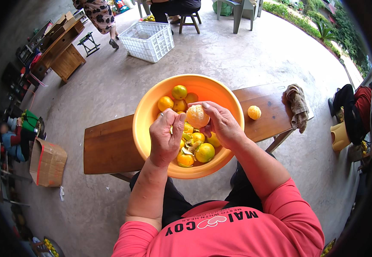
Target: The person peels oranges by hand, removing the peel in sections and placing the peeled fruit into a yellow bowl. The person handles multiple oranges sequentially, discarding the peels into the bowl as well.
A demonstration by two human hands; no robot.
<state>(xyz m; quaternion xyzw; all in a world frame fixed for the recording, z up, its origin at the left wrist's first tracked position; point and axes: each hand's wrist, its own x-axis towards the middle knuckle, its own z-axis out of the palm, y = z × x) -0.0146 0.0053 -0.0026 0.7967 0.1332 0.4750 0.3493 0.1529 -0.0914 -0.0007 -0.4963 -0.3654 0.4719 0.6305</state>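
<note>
Over an orange plastic basin, my right hand holds a peeled citrus fruit with white pith on it. My left hand is curled just left of that fruit, thumb up, a ring on one finger; whether something is pinched in it is hidden. Several unpeeled yellow-green citrus fruits and torn pieces of peel lie in the basin below. Another peeled citrus fruit rests on the wooden bench, to the right of the basin.
A crumpled brown cloth lies at the bench's right end. Beyond the bench stands a white plastic crate. To the left are a cardboard box and a wooden desk. Other people are around the room's edges.
</note>
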